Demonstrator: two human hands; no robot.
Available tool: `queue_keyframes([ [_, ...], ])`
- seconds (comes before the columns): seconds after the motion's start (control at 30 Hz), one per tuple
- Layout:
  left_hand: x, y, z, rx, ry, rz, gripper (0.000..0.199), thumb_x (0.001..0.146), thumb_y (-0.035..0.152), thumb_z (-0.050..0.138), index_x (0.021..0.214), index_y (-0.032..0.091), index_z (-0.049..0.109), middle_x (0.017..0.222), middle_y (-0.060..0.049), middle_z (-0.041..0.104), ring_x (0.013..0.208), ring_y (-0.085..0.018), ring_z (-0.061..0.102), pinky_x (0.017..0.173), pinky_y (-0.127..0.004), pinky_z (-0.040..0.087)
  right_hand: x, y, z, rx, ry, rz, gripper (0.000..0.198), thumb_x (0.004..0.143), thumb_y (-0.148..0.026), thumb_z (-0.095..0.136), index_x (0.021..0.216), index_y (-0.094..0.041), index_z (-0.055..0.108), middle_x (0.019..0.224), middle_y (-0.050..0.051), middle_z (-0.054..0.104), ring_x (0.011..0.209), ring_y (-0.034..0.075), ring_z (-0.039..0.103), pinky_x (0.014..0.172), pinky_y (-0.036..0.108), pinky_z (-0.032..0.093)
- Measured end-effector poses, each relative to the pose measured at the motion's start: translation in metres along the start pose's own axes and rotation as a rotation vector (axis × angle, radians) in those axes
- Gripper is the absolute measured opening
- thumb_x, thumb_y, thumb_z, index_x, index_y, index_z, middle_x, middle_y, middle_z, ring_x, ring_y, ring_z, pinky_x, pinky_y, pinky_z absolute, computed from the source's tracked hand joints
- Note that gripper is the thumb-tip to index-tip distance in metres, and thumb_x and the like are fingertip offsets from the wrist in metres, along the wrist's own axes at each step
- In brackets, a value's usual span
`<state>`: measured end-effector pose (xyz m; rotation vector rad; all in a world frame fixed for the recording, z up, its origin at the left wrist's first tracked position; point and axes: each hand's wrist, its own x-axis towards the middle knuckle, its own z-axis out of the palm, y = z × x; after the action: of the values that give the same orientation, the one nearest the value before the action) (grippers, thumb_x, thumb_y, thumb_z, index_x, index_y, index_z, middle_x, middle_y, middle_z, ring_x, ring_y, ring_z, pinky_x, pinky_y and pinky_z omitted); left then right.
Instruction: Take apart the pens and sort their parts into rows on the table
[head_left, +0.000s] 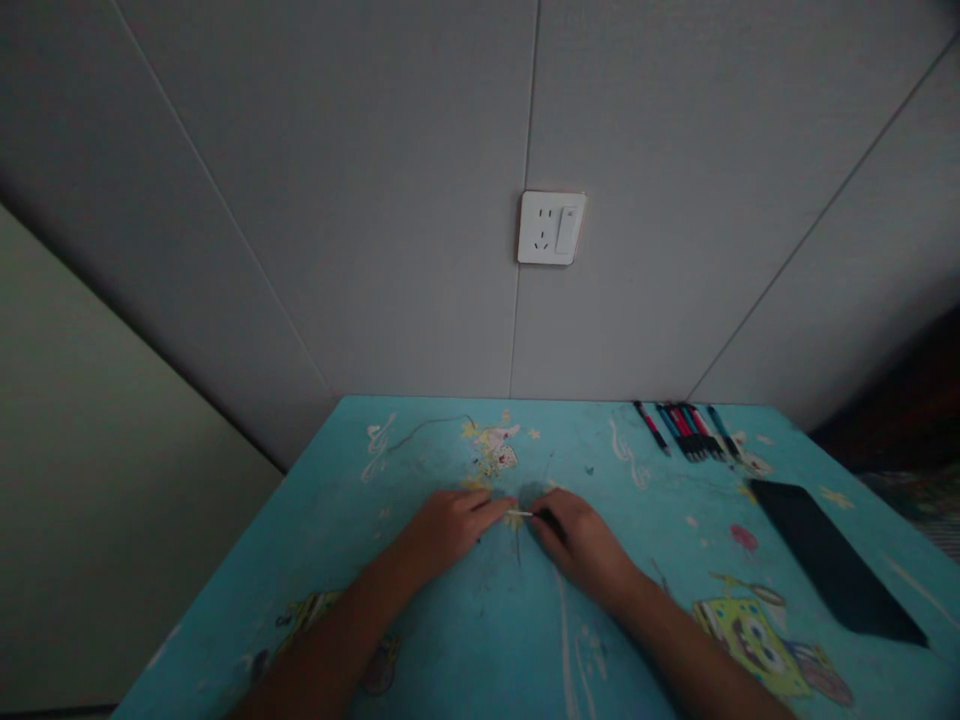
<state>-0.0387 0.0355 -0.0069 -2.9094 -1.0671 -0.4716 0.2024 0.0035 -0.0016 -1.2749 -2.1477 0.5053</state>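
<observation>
Pinching right end of thin white stick point(520, 513) in right hand point(576, 532), low over middle of desk point(480, 650). Meeting stick's left end with left hand point(448, 522), narrow, too dim to tell if gripping. Hiding part of left cartoon print point(311, 605) with left forearm point(360, 610). Clustered at back right: pens point(686, 432), well apart from hands. Lying nearer on right side: flat black pad point(836, 560). Mounted on wall point(420, 250) behind: white socket-and-switch plate point(551, 228).
</observation>
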Motion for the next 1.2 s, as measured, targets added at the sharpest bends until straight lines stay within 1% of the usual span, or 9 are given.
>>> queue_keyframes([
  [0.13,-0.001,-0.009,0.0,0.053,-0.021,-0.089,0.041,0.095,0.014,0.045,0.132,0.03,0.052,0.103,-0.002,0.065,0.082,-0.017,0.064,0.068,-0.026,0.049,0.001,0.012,-0.011,-0.087,0.054,0.085,0.013,0.094,-0.024,0.05,0.099,-0.02,0.062,0.092,0.005,0.064,0.086,0.02,0.059,0.081,0.034,0.047],
  [0.3,-0.001,-0.012,0.001,0.058,-0.004,-0.181,0.039,0.094,0.013,0.045,0.129,0.029,0.054,0.108,-0.002,0.064,0.085,-0.017,0.064,0.073,-0.026,0.05,0.0,0.018,-0.01,-0.171,0.061,0.076,0.017,0.095,-0.026,0.051,0.105,-0.021,0.064,0.097,0.007,0.064,0.093,0.022,0.059,0.088,0.037,0.045],
  [0.43,0.0,-0.01,0.0,0.034,-0.026,-0.101,0.038,0.095,0.014,0.046,0.13,0.029,0.054,0.107,-0.002,0.065,0.087,-0.017,0.064,0.077,-0.027,0.05,0.001,0.012,-0.005,-0.183,0.089,0.025,0.027,0.093,-0.032,0.058,0.117,-0.023,0.062,0.11,0.009,0.063,0.103,0.024,0.057,0.092,0.04,0.043],
  [0.53,0.0,-0.009,-0.001,0.019,-0.002,-0.085,0.034,0.096,0.015,0.046,0.126,0.027,0.056,0.105,-0.003,0.065,0.089,-0.017,0.064,0.079,-0.027,0.05,0.003,0.009,-0.004,-0.181,0.065,-0.005,0.017,0.095,-0.03,0.056,0.104,-0.023,0.068,0.104,0.007,0.066,0.1,0.023,0.058,0.09,0.037,0.043],
  [0.8,-0.002,-0.023,-0.001,0.005,0.141,-0.399,0.025,0.1,0.027,0.039,0.114,0.023,0.06,0.104,-0.004,0.066,0.091,-0.017,0.065,0.081,-0.027,0.049,0.002,0.022,-0.011,-0.266,0.13,0.126,0.021,0.097,-0.029,0.05,0.101,-0.023,0.069,0.091,0.004,0.068,0.088,0.02,0.061,0.086,0.034,0.044],
  [0.9,-0.002,-0.023,-0.003,0.001,0.157,-0.459,0.025,0.1,0.028,0.037,0.109,0.023,0.06,0.102,-0.003,0.067,0.09,-0.017,0.064,0.081,-0.027,0.047,0.002,0.023,-0.013,-0.288,0.171,0.158,0.023,0.097,-0.029,0.049,0.099,-0.021,0.07,0.088,0.006,0.067,0.087,0.021,0.06,0.085,0.034,0.045],
  [1.03,-0.001,-0.017,-0.005,0.003,0.113,-0.421,0.025,0.1,0.031,0.038,0.103,0.022,0.061,0.096,-0.003,0.068,0.083,-0.016,0.065,0.075,-0.026,0.045,0.002,0.015,-0.013,-0.223,0.193,0.048,0.022,0.096,-0.029,0.05,0.102,-0.022,0.07,0.099,0.009,0.063,0.094,0.021,0.058,0.087,0.035,0.045],
  [1.1,0.0,-0.015,-0.005,0.022,0.077,-0.398,0.026,0.099,0.033,0.039,0.098,0.022,0.062,0.09,-0.002,0.069,0.078,-0.016,0.065,0.07,-0.026,0.043,0.001,0.009,-0.011,-0.199,0.151,-0.04,0.02,0.095,-0.029,0.053,0.104,-0.023,0.07,0.106,0.009,0.061,0.099,0.022,0.057,0.089,0.036,0.045],
  [1.2,0.0,-0.014,-0.004,0.082,0.05,-0.425,0.029,0.098,0.037,0.04,0.088,0.021,0.063,0.081,-0.003,0.069,0.072,-0.017,0.064,0.064,-0.026,0.039,-0.001,0.001,-0.006,-0.22,0.054,-0.067,0.018,0.094,-0.03,0.055,0.1,-0.023,0.071,0.1,0.007,0.062,0.095,0.021,0.057,0.087,0.035,0.045],
])
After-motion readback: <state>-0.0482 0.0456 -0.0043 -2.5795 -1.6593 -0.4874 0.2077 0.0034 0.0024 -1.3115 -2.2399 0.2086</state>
